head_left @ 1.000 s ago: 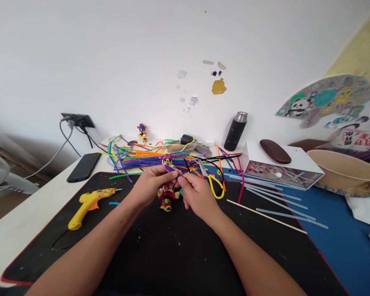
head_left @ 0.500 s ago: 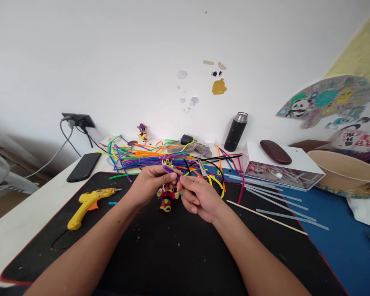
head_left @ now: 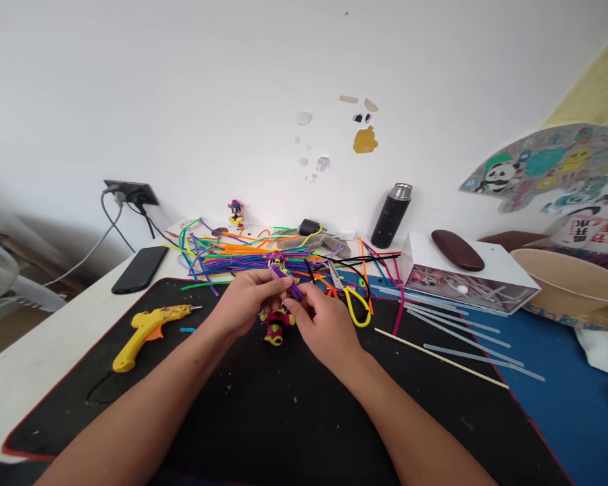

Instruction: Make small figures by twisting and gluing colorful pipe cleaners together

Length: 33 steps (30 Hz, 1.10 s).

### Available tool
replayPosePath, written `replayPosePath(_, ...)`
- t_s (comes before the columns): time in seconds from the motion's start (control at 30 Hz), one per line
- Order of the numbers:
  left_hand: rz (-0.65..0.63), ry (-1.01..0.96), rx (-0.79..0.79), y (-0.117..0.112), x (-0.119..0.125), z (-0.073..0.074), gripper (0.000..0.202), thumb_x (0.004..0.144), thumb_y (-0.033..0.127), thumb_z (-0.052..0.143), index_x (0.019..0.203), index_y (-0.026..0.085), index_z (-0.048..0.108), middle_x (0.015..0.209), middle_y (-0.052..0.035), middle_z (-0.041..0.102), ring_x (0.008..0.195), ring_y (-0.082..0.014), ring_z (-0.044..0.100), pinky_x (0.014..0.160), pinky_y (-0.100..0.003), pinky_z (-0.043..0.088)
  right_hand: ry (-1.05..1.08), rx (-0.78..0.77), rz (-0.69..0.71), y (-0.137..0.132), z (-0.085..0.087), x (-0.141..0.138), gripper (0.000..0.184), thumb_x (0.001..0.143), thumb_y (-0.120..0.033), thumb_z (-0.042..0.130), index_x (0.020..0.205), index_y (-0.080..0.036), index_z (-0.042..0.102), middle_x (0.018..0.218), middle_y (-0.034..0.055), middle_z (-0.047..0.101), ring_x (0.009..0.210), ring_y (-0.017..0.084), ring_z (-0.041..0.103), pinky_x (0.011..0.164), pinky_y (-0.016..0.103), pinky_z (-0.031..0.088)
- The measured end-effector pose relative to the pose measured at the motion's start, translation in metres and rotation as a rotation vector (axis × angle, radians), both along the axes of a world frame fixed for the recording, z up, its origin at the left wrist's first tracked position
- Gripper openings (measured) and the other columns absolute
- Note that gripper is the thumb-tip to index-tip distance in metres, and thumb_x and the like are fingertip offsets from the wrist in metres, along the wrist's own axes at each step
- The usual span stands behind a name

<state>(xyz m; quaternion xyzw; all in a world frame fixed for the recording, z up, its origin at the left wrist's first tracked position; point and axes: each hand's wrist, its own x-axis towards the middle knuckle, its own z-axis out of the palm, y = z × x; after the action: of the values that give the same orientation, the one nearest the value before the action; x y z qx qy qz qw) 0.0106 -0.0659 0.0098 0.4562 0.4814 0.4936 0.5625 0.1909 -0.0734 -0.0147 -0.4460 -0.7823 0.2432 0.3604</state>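
**Both hands pinch a purple stem above a small figure**

A short purple stem point(head_left: 285, 279) sits tilted between the two hands, over the far middle of the black mat point(head_left: 284, 418). The left hand point(head_left: 247, 302) grips its upper end between thumb and forefinger, with the other fingers curled under. The right hand point(head_left: 325, 325) comes in from the other side with its knuckles up, and its fingertips close on the stem's lower end, so the two hands meet tip to tip. Both forearms run in from the near edge and draw together towards the stem, wrists low over the mat.

Just under the hands is a small red and yellow figure point(head_left: 274, 328). It is partly hidden by the fingers, and whether either hand touches it cannot be told.

Behind the hands lies a pile of coloured stems point(head_left: 233, 256). Yellow scissors point(head_left: 355, 305) lie just right of the right hand. A yellow glue gun point(head_left: 144, 327) lies on the mat's left side, with a phone point(head_left: 139, 268) beyond it. To the right are clear sticks point(head_left: 456, 331), a white box point(head_left: 479, 270) and a black flask point(head_left: 392, 216).
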Motion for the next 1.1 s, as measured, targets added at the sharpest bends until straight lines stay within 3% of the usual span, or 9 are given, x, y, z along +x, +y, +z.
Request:
replayPosePath(0.13, -0.013, 0.01, 0.0, 0.0, 0.002, -0.001, 0.036, 0.064, 0.041, 0.093, 0.062, 0.014, 0.07, 0.052, 0.0009, 0.059, 0.043, -0.0072, 0.046, 0.041, -0.019, 0.032, -0.087, 0.049, 0.006, -0.001, -0.002, -0.001, 0.033, 0.106, -0.045, 0.049, 0.104, -0.02, 0.072, 0.083, 0.0069, 0.077, 0.071, 0.022, 0.07, 0.061, 0.029, 0.034)
replayPosePath(0.27, -0.01, -0.001, 0.01, 0.001, 0.001, -0.001, 0.037, 0.065, 0.039, 0.094, 0.059, 0.014, 0.068, 0.051, 0.0027, 0.054, 0.045, -0.0053, 0.04, 0.043, -0.018, 0.025, -0.043, 0.015, 0.037, 0.0, -0.002, -0.001, 0.034, 0.107, -0.042, 0.048, 0.096, -0.02, 0.071, 0.075, 0.0063, 0.074, 0.065, 0.02, 0.068, 0.06, 0.028, 0.035)
replayPosePath(0.4, -0.006, -0.047, 0.039, 0.001, 0.001, -0.003, 0.039, 0.067, 0.042, 0.094, 0.06, 0.013, 0.069, 0.049, 0.0045, 0.049, 0.047, -0.0045, 0.037, 0.045, -0.018, 0.024, 0.261, -0.264, 0.118, 0.003, 0.0, 0.0, 0.038, 0.105, -0.052, 0.049, 0.091, -0.021, 0.066, 0.057, -0.0025, 0.061, 0.046, 0.014, 0.057, 0.052, 0.025, 0.038)
replayPosePath(0.57, -0.068, -0.12, 0.034, -0.002, 0.004, -0.005, 0.037, 0.072, 0.043, 0.092, 0.065, 0.013, 0.072, 0.055, 0.0007, 0.059, 0.048, -0.006, 0.044, 0.044, -0.018, 0.028, 0.492, -0.476, 0.168, 0.006, 0.004, -0.001, 0.043, 0.1, -0.06, 0.052, 0.085, -0.021, 0.062, 0.043, -0.0086, 0.046, 0.035, 0.011, 0.047, 0.042, 0.022, 0.034)
replayPosePath(0.77, -0.167, -0.253, -0.005, -0.001, -0.003, 0.001, 0.039, 0.068, 0.038, 0.097, 0.093, 0.012, 0.083, 0.068, -0.0034, 0.069, 0.054, -0.0088, 0.057, 0.047, -0.018, 0.042, 0.496, -0.581, 0.211, 0.009, 0.009, 0.003, 0.047, 0.096, -0.064, 0.056, 0.078, -0.022, 0.058, 0.039, -0.0103, 0.041, 0.031, 0.009, 0.042, 0.038, 0.021, 0.028)
replayPosePath(1.1, -0.228, -0.135, -0.014, 0.003, -0.024, 0.011, 0.037, 0.067, 0.044, 0.096, 0.078, 0.012, 0.081, 0.06, -0.0036, 0.069, 0.048, -0.0096, 0.059, 0.044, -0.017, 0.045, 0.41, -0.597, 0.231, 0.012, 0.009, 0.007, 0.046, 0.099, -0.061, 0.057, 0.078, -0.021, 0.06, 0.037, -0.0092, 0.043, 0.032, 0.009, 0.044, 0.039, 0.019, 0.03)
